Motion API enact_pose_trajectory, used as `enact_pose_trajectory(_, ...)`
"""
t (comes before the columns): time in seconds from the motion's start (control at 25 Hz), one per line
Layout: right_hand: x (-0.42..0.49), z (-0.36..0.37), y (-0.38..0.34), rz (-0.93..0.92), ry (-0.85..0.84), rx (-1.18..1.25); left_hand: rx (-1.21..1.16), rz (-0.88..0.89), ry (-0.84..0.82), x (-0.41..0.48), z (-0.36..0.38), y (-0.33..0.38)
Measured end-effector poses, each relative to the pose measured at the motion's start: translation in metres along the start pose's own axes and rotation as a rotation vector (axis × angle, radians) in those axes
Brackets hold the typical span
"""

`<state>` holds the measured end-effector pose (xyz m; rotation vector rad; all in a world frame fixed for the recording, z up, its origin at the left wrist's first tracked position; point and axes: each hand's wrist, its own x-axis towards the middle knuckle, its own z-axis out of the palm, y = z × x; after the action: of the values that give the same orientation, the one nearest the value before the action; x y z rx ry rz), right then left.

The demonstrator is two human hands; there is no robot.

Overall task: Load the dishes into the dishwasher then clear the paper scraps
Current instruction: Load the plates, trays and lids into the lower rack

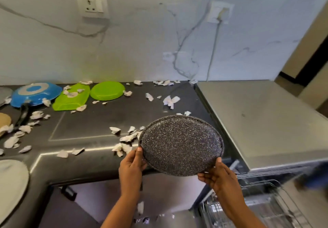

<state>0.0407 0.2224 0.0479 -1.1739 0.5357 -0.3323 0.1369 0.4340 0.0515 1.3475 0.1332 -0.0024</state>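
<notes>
Two-handed carry: the left hand (132,163) and right hand (215,176) are clamping opposite near rims of a round, dark speckled metal griddle plate (181,144), thumbs on top, probably to steady the wide disc. The plate is hovering, tilted, over the front edge of the dark worktop (99,121), just beside the open dishwasher's wire rack (262,208), likely its destination. Beyond, torn white paper scraps (171,101), two lime-green plastic dishes (107,91) and an upturned blue frying pan (35,93) are lying in wait.
</notes>
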Motion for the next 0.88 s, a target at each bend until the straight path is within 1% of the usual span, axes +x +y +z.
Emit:
enact_pose_trajectory(0.16,-0.009,-0.087,-0.019,0.013,0.126,0.049,0.034,-0.058,-0.113,-0.034,0.082,-0.019)
enact_pose_trajectory(0.28,-0.022,-0.162,-0.029,0.014,0.248,0.084,0.077,-0.125,-0.273,-0.064,0.147,-0.041)
enact_pose_trajectory(0.44,-0.046,-0.264,-0.029,0.043,0.432,0.165,0.142,-0.263,-0.500,-0.114,0.233,-0.078)
enact_pose_trajectory(0.56,-0.069,-0.325,-0.021,0.050,0.547,0.181,0.272,-0.328,-0.629,-0.151,0.281,-0.111)
enact_pose_trajectory(0.76,-0.105,-0.389,-0.005,0.057,0.733,0.231,0.499,-0.359,-0.839,-0.201,0.335,-0.145)
enact_pose_trajectory(0.88,-0.117,-0.407,0.008,0.072,0.848,0.307,0.565,-0.381,-0.935,-0.219,0.354,-0.160)
